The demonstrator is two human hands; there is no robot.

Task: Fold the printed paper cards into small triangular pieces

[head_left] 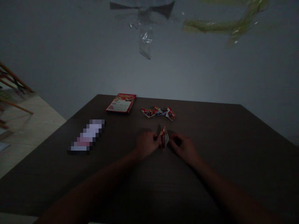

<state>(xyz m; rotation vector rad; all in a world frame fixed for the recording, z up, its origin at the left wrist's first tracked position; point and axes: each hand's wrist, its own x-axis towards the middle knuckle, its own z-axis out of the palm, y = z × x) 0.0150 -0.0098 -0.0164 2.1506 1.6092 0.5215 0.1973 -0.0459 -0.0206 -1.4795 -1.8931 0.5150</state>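
Note:
A small folded piece of printed paper (164, 138), red and white, stands upright between my two hands over the middle of the table. My left hand (146, 144) is closed, its thumb and fingers pinching the paper's left side. On the other side, my right hand (185, 150) is closed too, with its fingertips at the paper's right edge. Just beyond lie several folded paper pieces (171, 114) in red, white and purple, close together. Dim light hides the fine creases and the exact finger contact.
A stack of red and white printed leaflets (121, 103) lies at the back left of the dark wooden table (221, 124). Nearer on the left is a phone (87, 137) with a pixelated screen. A grey wall (198, 68) with tape on it rises behind the table.

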